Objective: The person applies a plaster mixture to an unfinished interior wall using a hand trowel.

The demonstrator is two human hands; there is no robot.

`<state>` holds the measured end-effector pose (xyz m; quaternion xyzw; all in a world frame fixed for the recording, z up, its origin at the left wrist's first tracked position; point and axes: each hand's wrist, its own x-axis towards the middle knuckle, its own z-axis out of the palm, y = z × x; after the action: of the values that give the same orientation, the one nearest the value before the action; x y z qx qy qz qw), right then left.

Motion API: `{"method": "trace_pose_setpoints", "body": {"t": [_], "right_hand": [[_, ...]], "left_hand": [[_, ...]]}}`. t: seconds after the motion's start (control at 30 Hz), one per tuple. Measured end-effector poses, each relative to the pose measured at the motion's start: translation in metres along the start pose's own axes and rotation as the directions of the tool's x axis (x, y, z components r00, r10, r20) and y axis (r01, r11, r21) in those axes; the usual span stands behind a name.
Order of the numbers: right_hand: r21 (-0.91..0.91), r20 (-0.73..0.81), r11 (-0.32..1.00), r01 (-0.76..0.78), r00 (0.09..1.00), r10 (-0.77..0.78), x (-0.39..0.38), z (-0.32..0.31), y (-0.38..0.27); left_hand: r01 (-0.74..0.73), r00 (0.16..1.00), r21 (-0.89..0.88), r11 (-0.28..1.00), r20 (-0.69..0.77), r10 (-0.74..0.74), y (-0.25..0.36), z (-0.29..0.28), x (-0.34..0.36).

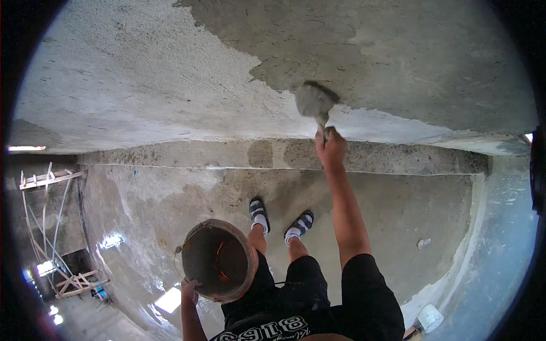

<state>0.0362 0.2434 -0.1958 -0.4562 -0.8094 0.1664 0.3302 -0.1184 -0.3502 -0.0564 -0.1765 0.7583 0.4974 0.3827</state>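
My right hand [331, 146] is stretched forward, its fingers wrapped round the handle of a trowel [314, 102]. The blade is coated with grey mortar and lies close to the wall, at the lower edge of a dark, wet mortar patch [387, 57]. Whether the blade touches the wall I cannot tell. Low on the left, my left hand [190, 290] grips the rim of a round, reddish-brown bucket [251, 258] tilted toward me near my thigh. A thin wire handle hangs at the bucket's left side. Its inside is dark with an orange glint, and the contents are hard to make out.
Paler, rough wall [142, 74] lies left of the wet patch. A low ledge [318, 154] runs along the wall's foot. My sandalled feet stand on the damp concrete floor [398, 227]. Wooden scaffolding [51, 182] stands far left; a whitish container [430, 317] sits lower right.
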Motion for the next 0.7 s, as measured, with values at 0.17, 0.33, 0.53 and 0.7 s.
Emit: {"method": "trace_pose_setpoints", "body": {"t": [0.17,0.33,0.53,0.7], "right_hand": [[-0.021,-0.027,0.999,-0.031,0.999,0.03,0.016,0.012,-0.004],[-0.227,0.313,0.967,-0.118,0.931,0.188,-0.02,-0.003,-0.004],[0.017,-0.098,1.0,-0.019,0.995,0.021,0.016,-0.033,-0.043],[-0.037,-0.032,0.999,0.024,0.999,-0.025,0.039,-0.013,-0.055]], "left_hand": [[-0.03,1.0,0.027,0.999,0.0,0.03,0.009,0.011,0.003],[-0.061,0.998,0.113,0.992,-0.001,0.061,0.018,0.018,0.002],[-0.067,0.995,0.152,0.986,0.079,0.056,0.027,0.026,0.001],[-0.1,0.995,0.219,0.971,0.033,0.095,0.028,0.03,0.002]]}}
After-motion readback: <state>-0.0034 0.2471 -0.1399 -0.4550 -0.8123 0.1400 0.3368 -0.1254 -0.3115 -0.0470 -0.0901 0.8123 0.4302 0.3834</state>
